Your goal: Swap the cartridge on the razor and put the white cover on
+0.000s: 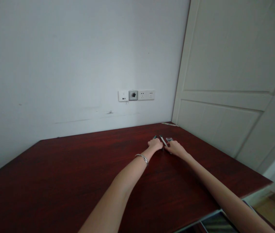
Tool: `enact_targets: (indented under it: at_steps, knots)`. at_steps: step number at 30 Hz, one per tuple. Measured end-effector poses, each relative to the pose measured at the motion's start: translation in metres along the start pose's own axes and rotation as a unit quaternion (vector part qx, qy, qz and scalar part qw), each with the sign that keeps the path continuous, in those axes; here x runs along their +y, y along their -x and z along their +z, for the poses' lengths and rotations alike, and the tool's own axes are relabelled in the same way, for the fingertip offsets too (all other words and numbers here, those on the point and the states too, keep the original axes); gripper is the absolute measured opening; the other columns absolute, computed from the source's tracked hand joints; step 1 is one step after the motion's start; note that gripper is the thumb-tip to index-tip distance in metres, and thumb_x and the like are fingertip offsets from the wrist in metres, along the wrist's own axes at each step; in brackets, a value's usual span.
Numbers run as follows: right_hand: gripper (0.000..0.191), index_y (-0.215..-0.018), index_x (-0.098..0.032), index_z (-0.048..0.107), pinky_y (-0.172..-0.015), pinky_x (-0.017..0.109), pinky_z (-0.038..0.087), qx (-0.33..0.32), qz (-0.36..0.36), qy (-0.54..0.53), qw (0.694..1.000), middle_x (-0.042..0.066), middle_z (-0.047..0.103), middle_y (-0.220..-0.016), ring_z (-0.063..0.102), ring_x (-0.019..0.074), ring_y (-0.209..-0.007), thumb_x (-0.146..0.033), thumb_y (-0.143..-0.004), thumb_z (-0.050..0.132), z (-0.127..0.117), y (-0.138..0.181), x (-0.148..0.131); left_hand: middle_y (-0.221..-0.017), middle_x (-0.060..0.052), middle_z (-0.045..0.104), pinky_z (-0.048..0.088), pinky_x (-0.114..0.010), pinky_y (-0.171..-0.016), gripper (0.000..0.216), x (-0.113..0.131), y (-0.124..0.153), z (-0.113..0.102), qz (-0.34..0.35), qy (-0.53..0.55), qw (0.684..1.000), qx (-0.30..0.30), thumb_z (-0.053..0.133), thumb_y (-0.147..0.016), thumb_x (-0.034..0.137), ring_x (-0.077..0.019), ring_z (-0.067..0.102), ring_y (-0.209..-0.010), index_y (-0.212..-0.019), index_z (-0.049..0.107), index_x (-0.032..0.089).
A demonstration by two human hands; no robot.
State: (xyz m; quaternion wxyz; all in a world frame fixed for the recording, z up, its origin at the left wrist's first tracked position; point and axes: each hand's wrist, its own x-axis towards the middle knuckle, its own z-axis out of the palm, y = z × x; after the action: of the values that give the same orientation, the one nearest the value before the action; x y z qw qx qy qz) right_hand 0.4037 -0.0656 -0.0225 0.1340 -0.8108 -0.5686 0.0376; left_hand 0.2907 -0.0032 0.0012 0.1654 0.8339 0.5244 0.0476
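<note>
Stretched far right across the tabletop to meet at a slim stick: left hand curled, right hand low beside it; pinching or not, cannot tell.

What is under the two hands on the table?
Small dark and silvery items poke out past the left hand and right hand on the table. The hands cover the rest; too small to identify.
</note>
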Motion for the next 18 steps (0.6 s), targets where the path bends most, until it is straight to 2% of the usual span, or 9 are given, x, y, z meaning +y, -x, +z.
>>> enact_targets:
  at_steps: [8,18]
  knots:
    - [0.025,-0.082,-0.012,0.068,-0.068,0.028,0.041,0.002,-0.003,-0.001,1.0,0.016,0.066,-0.084,0.063,0.0254,-0.084,-0.03,-0.077,0.051,0.0007,-0.0017,-0.0028,-0.119,-0.015,0.059,0.043,-0.034,-0.09,0.039,0.0044,0.0048,-0.0054,0.013,0.007,1.0,-0.012,0.048,-0.08,0.039,-0.025,0.054,-0.112,-0.113,0.06,0.02]
    - [0.03,-0.078,-0.012,0.067,-0.067,0.028,0.039,0.05,-0.014,-0.008,0.999,0.016,0.066,-0.082,0.062,0.0249,-0.081,-0.032,-0.08,0.045,0.0031,0.0046,-0.0077,-0.115,-0.015,0.061,0.045,-0.031,-0.085,0.039,0.0064,0.0075,-0.0069,0.016,0.038,0.999,0.01,0.055,-0.077,0.039,-0.0258,0.056,-0.109,-0.11,0.061,0.02]
